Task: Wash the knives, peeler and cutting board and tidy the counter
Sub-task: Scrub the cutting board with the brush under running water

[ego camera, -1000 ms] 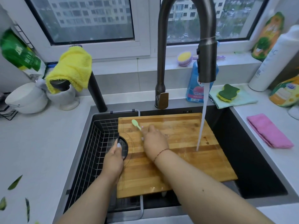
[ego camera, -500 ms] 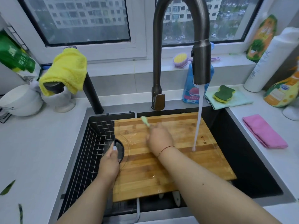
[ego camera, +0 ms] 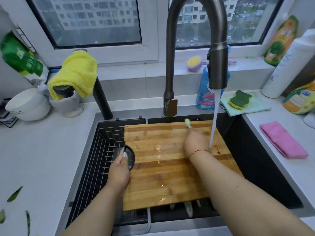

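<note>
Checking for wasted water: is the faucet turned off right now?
No, a stream of water runs from the faucet onto the wet cutting board beside the right hand.

A white counter (ego camera: 39, 150) is set around a dark sink (ego camera: 265, 160), and a pale tiled ledge (ego camera: 129, 72) is seen behind it. Grey daylight is admitted through two dark-framed windows (ego camera: 88, 19), beyond which apartment blocks (ego camera: 95, 12) are visible.

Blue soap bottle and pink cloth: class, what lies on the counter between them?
In the head view, a green-and-yellow sponge on a pale green cloth lies between the blue soap bottle and pink cloth.
</note>
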Motion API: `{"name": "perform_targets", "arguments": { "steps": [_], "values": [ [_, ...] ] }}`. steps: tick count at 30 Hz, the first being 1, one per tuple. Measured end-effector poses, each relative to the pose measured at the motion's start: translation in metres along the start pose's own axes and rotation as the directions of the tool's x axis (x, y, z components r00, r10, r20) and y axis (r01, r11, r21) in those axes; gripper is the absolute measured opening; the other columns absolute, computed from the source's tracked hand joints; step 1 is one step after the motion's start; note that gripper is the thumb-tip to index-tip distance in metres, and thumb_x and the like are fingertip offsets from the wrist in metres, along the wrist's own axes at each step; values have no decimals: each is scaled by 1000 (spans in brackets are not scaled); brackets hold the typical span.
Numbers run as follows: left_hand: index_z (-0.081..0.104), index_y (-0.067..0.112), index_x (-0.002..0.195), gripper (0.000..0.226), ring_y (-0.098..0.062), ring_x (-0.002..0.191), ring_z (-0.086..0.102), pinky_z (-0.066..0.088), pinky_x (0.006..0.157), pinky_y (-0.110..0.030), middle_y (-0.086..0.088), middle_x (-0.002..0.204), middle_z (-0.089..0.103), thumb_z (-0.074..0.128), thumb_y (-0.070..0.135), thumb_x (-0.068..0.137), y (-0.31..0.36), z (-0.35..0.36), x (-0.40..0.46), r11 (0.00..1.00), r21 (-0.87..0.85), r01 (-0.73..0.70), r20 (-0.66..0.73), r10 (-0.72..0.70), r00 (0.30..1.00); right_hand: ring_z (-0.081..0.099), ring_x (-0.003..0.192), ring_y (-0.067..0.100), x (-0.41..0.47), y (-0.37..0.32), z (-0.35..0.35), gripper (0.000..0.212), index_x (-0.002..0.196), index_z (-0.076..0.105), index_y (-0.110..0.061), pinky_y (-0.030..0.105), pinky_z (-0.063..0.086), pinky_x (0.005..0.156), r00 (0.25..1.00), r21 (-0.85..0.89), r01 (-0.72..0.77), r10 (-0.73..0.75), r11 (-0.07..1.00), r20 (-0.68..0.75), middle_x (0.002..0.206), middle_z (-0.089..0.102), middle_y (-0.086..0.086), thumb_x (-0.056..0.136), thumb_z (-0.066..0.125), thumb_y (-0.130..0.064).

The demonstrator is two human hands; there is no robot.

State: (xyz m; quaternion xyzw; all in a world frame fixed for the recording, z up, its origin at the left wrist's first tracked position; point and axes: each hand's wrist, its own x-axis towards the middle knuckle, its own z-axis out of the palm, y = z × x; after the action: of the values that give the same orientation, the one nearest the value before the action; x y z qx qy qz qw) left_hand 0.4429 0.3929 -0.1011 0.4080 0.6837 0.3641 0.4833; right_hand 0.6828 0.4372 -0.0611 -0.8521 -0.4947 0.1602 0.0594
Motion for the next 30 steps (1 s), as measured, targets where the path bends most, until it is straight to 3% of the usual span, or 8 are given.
{"name": "perform_targets", "arguments": {
  "steps": [3, 6, 9, 14, 16, 19, 22, 30],
  "values": [
    [43, 26, 144, 44, -19, 122, 52, 41, 105, -39, 0, 138, 53, 32, 40, 103, 2, 1, -1, 1000, -29, 8, 4, -8, 1000, 54, 106, 26, 1, 6, -3, 61, 148, 26, -19, 42, 50, 84, 995, -44, -99, 100, 994, 21, 130, 42, 12, 93, 52, -12],
    [42, 29, 144, 44, -19, 120, 54, 42, 105, -42, -1, 137, 55, 32, 40, 103, 4, 2, -3, 999, -34, 8, 12, -7, 1000, 55, 91, 20, -16, -26, 13, 50, 145, 31, -17, 32, 53, 74, 995, 30, 91, -92, 995, 29, 124, 42, 10, 97, 45, -19],
    [41, 30, 144, 43, -19, 118, 55, 43, 102, -38, 0, 133, 57, 32, 40, 103, 5, 3, -4, 999, -38, 22, 7, -21, 1000, 55, 96, 21, -27, -49, 28, 53, 148, 25, -18, 33, 53, 78, 959, 23, 267, -268, 963, 95, 137, 35, 10, 98, 42, -15],
    [40, 38, 143, 43, -17, 113, 57, 45, 101, -42, 1, 133, 57, 33, 44, 101, 5, 2, -4, 999, -38, 27, 2, -27, 1000, 47, 77, 17, -6, -17, 11, 58, 148, 26, -18, 28, 43, 56, 1000, -22, 5, -5, 1000, 12, 123, 41, 10, 94, 50, -19],
    [38, 34, 146, 44, -14, 108, 57, 45, 98, -37, 3, 134, 56, 32, 41, 103, 7, 2, -6, 999, -30, 22, -2, -22, 1000, 44, 75, 16, -8, -20, 12, 59, 149, 24, -19, 28, 40, 55, 1000, -18, 5, -5, 1000, 19, 123, 40, 9, 95, 49, -19],
    [36, 33, 146, 44, -10, 100, 58, 47, 92, -34, 3, 130, 59, 32, 40, 103, 7, 2, -8, 999, -46, 18, -5, -18, 1000, 50, 81, 15, -25, -53, 24, 51, 146, 29, -19, 29, 50, 67, 970, 61, 231, -235, 971, 63, 124, 42, 7, 97, 42, -17],
    [39, 31, 145, 43, -11, 100, 58, 47, 91, -32, 4, 125, 61, 34, 38, 103, 6, 2, -7, 998, -57, 14, -16, -15, 1000, 55, 82, 14, -41, -91, 37, 49, 146, 28, -20, 28, 51, 68, 865, 75, 481, -487, 873, 121, 123, 43, 6, 99, 40, -17],
    [36, 25, 147, 44, -13, 116, 52, 40, 97, -29, -1, 138, 53, 34, 33, 104, 5, 2, -6, 998, -58, -14, -2, 14, 1000, 58, 103, 30, -81, -91, 39, 51, 146, 28, -16, 39, 52, 82, 806, -15, 570, -555, 822, 204, 135, 41, 12, 96, 39, -16]
  ]
}}
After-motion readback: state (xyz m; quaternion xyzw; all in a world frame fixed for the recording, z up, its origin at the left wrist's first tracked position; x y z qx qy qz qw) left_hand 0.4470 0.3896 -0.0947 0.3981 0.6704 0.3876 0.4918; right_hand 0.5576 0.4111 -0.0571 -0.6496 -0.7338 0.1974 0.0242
